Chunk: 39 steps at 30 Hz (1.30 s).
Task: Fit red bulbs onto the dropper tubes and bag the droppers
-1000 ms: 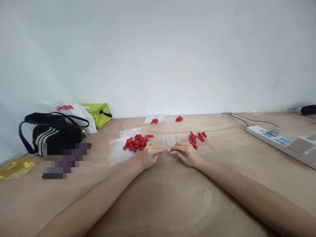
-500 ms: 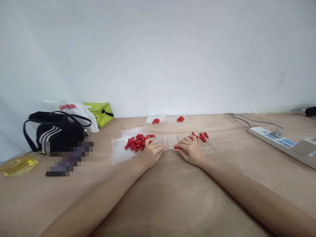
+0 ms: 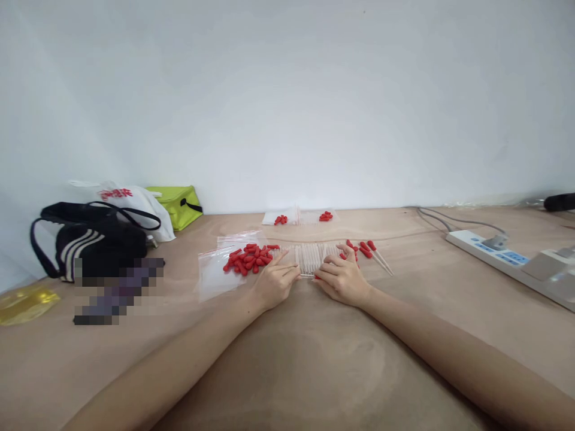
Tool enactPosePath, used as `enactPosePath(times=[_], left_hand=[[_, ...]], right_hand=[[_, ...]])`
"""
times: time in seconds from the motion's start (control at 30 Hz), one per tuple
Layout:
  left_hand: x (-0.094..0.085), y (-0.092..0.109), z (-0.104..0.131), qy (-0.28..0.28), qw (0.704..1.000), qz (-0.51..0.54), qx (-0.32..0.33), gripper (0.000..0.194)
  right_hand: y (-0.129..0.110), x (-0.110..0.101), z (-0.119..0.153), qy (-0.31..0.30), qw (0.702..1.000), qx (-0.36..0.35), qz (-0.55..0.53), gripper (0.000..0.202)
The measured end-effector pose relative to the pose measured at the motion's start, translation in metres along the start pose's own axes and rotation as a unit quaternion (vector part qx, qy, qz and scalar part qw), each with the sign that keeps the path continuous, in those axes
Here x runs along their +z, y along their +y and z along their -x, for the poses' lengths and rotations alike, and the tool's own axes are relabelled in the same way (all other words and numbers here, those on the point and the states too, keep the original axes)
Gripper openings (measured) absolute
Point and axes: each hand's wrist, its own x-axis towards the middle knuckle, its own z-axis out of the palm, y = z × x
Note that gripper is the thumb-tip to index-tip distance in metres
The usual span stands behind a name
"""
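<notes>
Between my hands lies a row of thin clear dropper tubes [image 3: 309, 257]. My left hand [image 3: 275, 282] is closed in a pinch on the end of a dropper tube held level in front of the row. At the tube's other end, my right hand [image 3: 344, 280] pinches a red rubber bulb, mostly hidden by the fingers. A heap of red rubber bulbs [image 3: 246, 258] rests on clear zip bags [image 3: 215, 284] by my left hand. Right of my right hand lie droppers with red bulbs [image 3: 366, 250], some partly behind its fingers.
Bags with red bulbs [image 3: 281, 220] lie near the wall. To the left are a black bag [image 3: 103, 245], a white plastic bag [image 3: 148, 212], a lime-green bag [image 3: 179, 206] and a yellow packet [image 3: 29, 302]. A power strip [image 3: 485, 250] with cables sits at right.
The right fingers have curled further over the red bulb, which shows less now. My left index finger has lifted a little. The whole view has shifted slightly.
</notes>
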Motion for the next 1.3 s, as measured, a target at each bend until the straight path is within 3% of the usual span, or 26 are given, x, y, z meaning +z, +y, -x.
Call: enactPosePath(times=[0.37, 0.57, 0.67, 0.77, 0.87, 1.0, 1.1, 1.2, 1.3], left_hand=[[-0.001, 0.003, -0.002, 0.005, 0.999, 0.031, -0.007, 0.022], [0.001, 0.000, 0.002, 0.003, 0.998, 0.036, -0.051, 0.021], [0.003, -0.002, 0.004, 0.016, 0.997, 0.046, -0.055, 0.019], [0.005, -0.004, 0.005, 0.025, 0.997, 0.058, -0.053, 0.018], [0.004, -0.005, 0.005, 0.029, 0.995, 0.067, -0.064, 0.019], [0.003, -0.006, 0.005, 0.027, 0.990, 0.053, -0.126, 0.031], [0.006, -0.007, 0.005, 0.001, 0.986, 0.046, -0.161, 0.034], [0.009, -0.007, 0.005, -0.020, 0.983, 0.035, -0.178, 0.034], [0.010, -0.006, 0.003, -0.038, 0.981, 0.033, -0.187, 0.031]], right_hand=[[0.001, 0.005, -0.005, -0.017, 0.999, -0.009, -0.044, 0.026], [0.013, 0.005, 0.001, -0.014, 0.987, 0.091, -0.131, 0.017], [0.015, 0.006, 0.003, 0.011, 0.955, 0.158, -0.249, 0.015], [0.012, 0.008, -0.002, 0.040, 0.902, 0.201, -0.380, 0.017], [0.016, 0.007, -0.011, 0.070, 0.866, 0.238, -0.434, 0.024], [0.046, -0.007, -0.016, 0.106, 0.847, 0.308, -0.419, 0.034], [0.081, -0.020, -0.008, 0.136, 0.824, 0.412, -0.365, 0.038], [0.108, -0.026, 0.006, 0.064, 0.834, 0.480, -0.263, 0.030], [0.116, -0.020, 0.019, -0.020, 0.857, 0.500, -0.119, 0.026]])
